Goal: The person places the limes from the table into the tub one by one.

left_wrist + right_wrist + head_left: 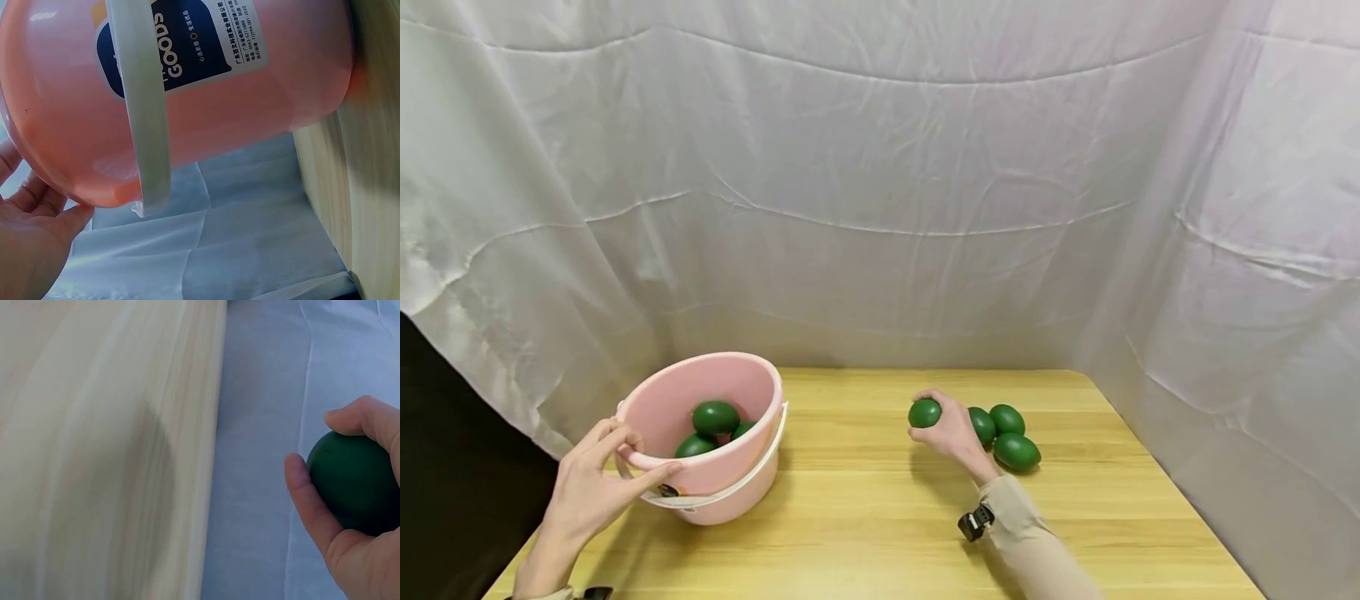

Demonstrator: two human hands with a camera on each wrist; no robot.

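My left hand (pixel 587 479) grips the near left rim of a pink bucket (pixel 745 492), with the thumb along the outside. Inside the bucket lie several smooth, dark green avocados (pixel 716 417). Over the table, my right hand (pixel 953 431) holds another green avocado (pixel 924 412) between thumb and fingers. The right wrist view shows this held avocado (pixel 353 481) raised off the wooden surface, its far side covered by the palm. Just right of that hand sit three more avocados (pixel 1017 452) in a cluster, one partly hidden behind the hand.
A white handle (pixel 144 106) hangs down against the bucket's side, near a dark printed label (pixel 194 47). The light wooden table (pixel 865 517) is bordered by grey-white cloth (pixel 887 283) at the back and right. Black material (pixel 460 467) shows at the left.
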